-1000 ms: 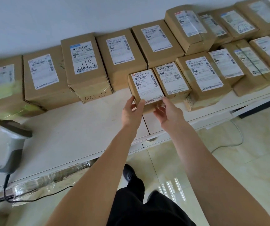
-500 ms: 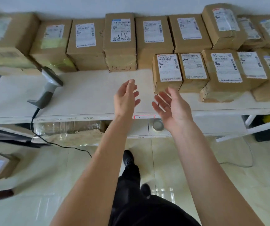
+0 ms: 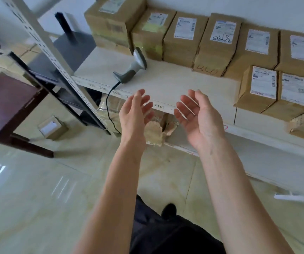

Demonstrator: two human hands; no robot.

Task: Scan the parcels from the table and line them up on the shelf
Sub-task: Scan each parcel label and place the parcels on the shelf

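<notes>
Rightward, shelf (image 3: pixel 175 83) parcels (image 3: pixel 261 88) run off frame

A white shelf (image 3: pixel 175 83) carries labelled cardboard parcels (image 3: pixel 219 44) lined along its back edge, two smaller parcels (image 3: pixel 276 92) near its front right, and a corded grey scanner (image 3: pixel 133 67) lying toward its left end.

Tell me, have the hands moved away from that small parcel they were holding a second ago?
Yes. Both hands, left and right, have let go and pulled back off the shelf; the small parcel stays in its row.
</notes>
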